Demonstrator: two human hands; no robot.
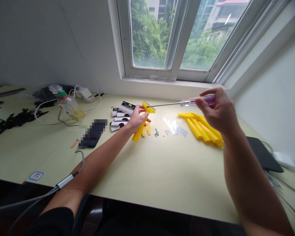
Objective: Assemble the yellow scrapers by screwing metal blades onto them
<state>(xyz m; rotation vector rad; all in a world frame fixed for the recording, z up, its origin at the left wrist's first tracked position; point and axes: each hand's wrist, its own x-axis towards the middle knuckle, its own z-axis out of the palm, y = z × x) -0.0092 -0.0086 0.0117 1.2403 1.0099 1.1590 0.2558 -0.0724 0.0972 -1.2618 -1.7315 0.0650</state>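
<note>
My left hand [138, 118] is closed around a yellow scraper [138, 132], its wide head tilted up and away from me. In my right hand [217, 109] is a screwdriver [186, 102] with a clear, purplish handle. Its long shaft points left, and the tip meets the scraper's head near a screw hole. On the table below lie small screws [156, 132], several nuts [167, 131] and flat metal blades [173, 127]. Yellow scraper handles [203, 128] are piled to the right. Flat yellow pieces [148, 128] lie partly hidden behind the held scraper.
Black-and-white cardboard packages [120, 118] are stacked left of my left hand. A phone [93, 133], a tilted bottle [70, 105] with yellowish liquid and loose cables stand further left. A dark flat device [264, 154] lies at the right edge. A window [173, 73] rises behind the table.
</note>
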